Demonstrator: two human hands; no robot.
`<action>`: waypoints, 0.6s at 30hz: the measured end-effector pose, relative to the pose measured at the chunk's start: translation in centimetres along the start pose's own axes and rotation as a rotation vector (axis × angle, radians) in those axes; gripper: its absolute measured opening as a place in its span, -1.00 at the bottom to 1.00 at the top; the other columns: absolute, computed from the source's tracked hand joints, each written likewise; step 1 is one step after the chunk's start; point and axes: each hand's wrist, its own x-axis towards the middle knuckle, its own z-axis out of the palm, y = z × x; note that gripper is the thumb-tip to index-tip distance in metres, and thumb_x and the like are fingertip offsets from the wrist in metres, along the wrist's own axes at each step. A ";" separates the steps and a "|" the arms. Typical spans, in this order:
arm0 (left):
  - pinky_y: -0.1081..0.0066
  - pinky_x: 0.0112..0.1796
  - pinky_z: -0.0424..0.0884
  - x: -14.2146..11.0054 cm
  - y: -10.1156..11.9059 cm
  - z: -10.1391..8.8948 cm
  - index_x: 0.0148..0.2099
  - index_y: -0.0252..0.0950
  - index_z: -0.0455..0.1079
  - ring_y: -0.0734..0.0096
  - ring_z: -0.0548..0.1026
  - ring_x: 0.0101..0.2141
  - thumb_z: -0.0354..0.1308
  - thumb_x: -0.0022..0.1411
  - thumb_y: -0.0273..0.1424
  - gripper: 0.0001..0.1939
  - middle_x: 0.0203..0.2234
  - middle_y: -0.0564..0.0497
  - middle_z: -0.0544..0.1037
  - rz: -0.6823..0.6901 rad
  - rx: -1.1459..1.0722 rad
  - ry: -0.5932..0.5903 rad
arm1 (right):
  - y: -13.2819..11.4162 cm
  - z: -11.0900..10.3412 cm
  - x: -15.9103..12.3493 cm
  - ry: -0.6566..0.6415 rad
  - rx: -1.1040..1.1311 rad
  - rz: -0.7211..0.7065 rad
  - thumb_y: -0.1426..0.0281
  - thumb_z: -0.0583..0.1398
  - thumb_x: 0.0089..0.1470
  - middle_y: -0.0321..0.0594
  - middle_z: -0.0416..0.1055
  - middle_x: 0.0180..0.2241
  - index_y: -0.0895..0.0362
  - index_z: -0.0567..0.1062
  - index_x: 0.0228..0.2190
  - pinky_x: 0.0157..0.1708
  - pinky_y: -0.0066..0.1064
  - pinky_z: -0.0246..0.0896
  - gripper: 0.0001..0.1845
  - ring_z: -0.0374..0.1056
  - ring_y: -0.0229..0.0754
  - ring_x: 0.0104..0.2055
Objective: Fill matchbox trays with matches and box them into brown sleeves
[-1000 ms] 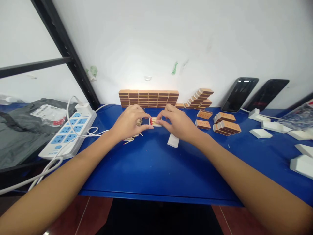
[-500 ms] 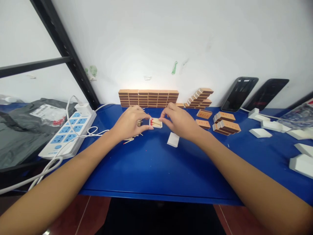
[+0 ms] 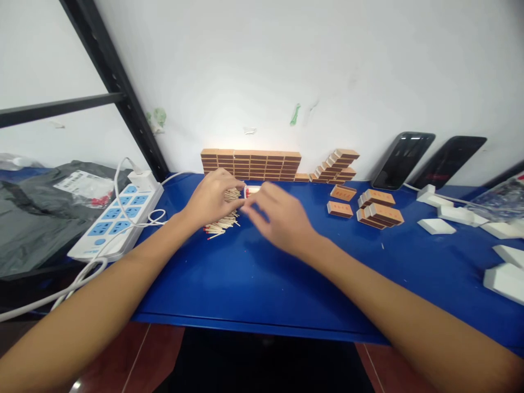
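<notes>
Our left hand [image 3: 215,199] has its grip clamped, thumb and finger, on the left end of the small matchbox tray [image 3: 245,192] at the centre, while our right hand [image 3: 282,218] covers its right side and we cannot tell whether its fingertips pinch anything. The tray looks feather-light and thin-walled, likely to bow under pressure, so its short ends suit a soft hold. Loose matches [image 3: 223,222] lie at eight o'clock on the tabletop [image 3: 254,284], stacked matchboxes [image 3: 250,165] at twelve.

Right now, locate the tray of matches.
In the head view, the tray of matches is at centre, between both hands, just right of the loose match pile.
</notes>
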 end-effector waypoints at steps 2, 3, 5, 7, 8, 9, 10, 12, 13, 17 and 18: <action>0.15 -0.13 0.43 0.0 -0.6 -0.1 -0.09 -0.29 0.62 0.12 0.51 -0.19 0.25 0.37 -0.07 -0.62 -0.26 -0.13 0.64 -0.028 0.022 0.016 | -2.0 1.2 -0.1 -0.110 0.087 -0.121 0.37 0.13 0.40 -0.09 0.42 -0.19 0.13 0.55 -0.19 -0.19 -0.30 0.28 -0.81 0.33 -0.10 -0.14; 0.15 -0.13 0.43 0.0 -0.8 -0.1 -0.10 -0.29 0.62 0.12 0.51 -0.19 0.25 0.36 -0.06 -0.61 -0.26 -0.13 0.64 -0.045 0.030 0.020 | -2.7 1.7 -0.1 -0.167 0.110 -0.146 0.36 0.15 0.39 -0.07 0.41 -0.16 0.14 0.56 -0.15 -0.18 -0.30 0.30 -0.81 0.33 -0.09 -0.12; 0.15 -0.13 0.43 0.0 -1.0 -0.2 -0.10 -0.28 0.62 0.11 0.50 -0.19 0.27 0.34 -0.02 -0.59 -0.27 -0.13 0.64 -0.071 0.047 0.019 | -3.5 2.7 -0.2 -0.255 0.138 -0.157 0.37 0.17 0.37 -0.05 0.37 -0.14 0.17 0.58 -0.11 -0.12 -0.26 0.34 -0.80 0.31 -0.07 -0.09; 0.14 -0.11 0.42 0.0 -1.0 -0.3 -0.08 -0.27 0.61 0.10 0.50 -0.18 0.30 0.31 -0.01 -0.58 -0.26 -0.12 0.64 -0.080 0.069 0.004 | -3.6 3.3 -0.2 -0.310 0.157 -0.130 0.38 0.18 0.36 -0.03 0.35 -0.13 0.20 0.59 -0.11 -0.06 -0.21 0.35 -0.79 0.30 -0.06 -0.08; 0.14 -0.10 0.42 0.0 -1.0 -0.3 -0.07 -0.27 0.61 0.10 0.50 -0.18 0.30 0.31 0.00 -0.57 -0.25 -0.12 0.64 -0.079 0.079 -0.003 | -3.5 3.5 -0.2 -0.327 0.170 -0.111 0.38 0.17 0.36 -0.04 0.34 -0.13 0.20 0.60 -0.10 -0.03 -0.19 0.35 -0.78 0.30 -0.05 -0.07; 0.13 -0.09 0.42 0.0 -0.9 -0.4 -0.07 -0.27 0.61 0.10 0.50 -0.17 0.30 0.31 0.01 -0.57 -0.25 -0.12 0.65 -0.074 0.084 -0.007 | -3.4 3.6 -0.2 -0.338 0.186 -0.091 0.37 0.17 0.37 -0.04 0.34 -0.13 0.19 0.60 -0.09 -0.02 -0.17 0.35 -0.78 0.29 -0.05 -0.07; 0.13 -0.08 0.41 0.0 -0.9 -0.4 -0.07 -0.27 0.60 0.10 0.50 -0.17 0.29 0.32 0.02 -0.56 -0.24 -0.12 0.65 -0.067 0.085 -0.007 | -3.3 3.6 -0.2 -0.345 0.204 -0.069 0.38 0.17 0.37 -0.05 0.33 -0.12 0.19 0.60 -0.08 -0.01 -0.17 0.34 -0.78 0.30 -0.06 -0.07; 0.14 -0.09 0.41 0.0 -0.9 -0.3 -0.07 -0.27 0.60 0.11 0.51 -0.18 0.27 0.33 0.03 -0.54 -0.23 -0.12 0.65 -0.055 0.077 -0.004 | -3.2 3.7 -0.3 -0.354 0.240 -0.029 0.38 0.18 0.37 -0.07 0.33 -0.12 0.18 0.59 -0.07 0.00 -0.17 0.34 -0.78 0.30 -0.07 -0.07; 0.14 -0.09 0.41 0.1 -0.9 -0.3 -0.07 -0.28 0.60 0.11 0.50 -0.18 0.26 0.33 0.04 -0.54 -0.24 -0.12 0.65 -0.053 0.073 -0.002 | -3.2 3.7 -0.3 -0.357 0.256 -0.013 0.38 0.18 0.37 -0.08 0.33 -0.13 0.18 0.59 -0.06 0.01 -0.18 0.34 -0.78 0.30 -0.07 -0.08; 0.12 -0.09 0.41 0.1 -0.8 -0.3 -0.08 -0.27 0.60 0.11 0.50 -0.18 0.26 0.33 0.03 -0.55 -0.24 -0.12 0.65 -0.064 0.073 -0.009 | -3.2 3.9 -0.4 -0.341 0.284 0.010 0.38 0.17 0.37 -0.10 0.33 -0.15 0.15 0.58 -0.06 0.03 -0.16 0.32 -0.78 0.30 -0.07 -0.07; 0.12 -0.09 0.41 0.1 -0.8 -0.3 -0.08 -0.28 0.60 0.11 0.50 -0.17 0.26 0.34 0.02 -0.56 -0.24 -0.13 0.65 -0.066 0.074 -0.009 | -3.2 4.0 -0.4 -0.337 0.285 0.010 0.39 0.17 0.37 -0.11 0.33 -0.15 0.14 0.58 -0.05 0.04 -0.15 0.32 -0.78 0.30 -0.06 -0.06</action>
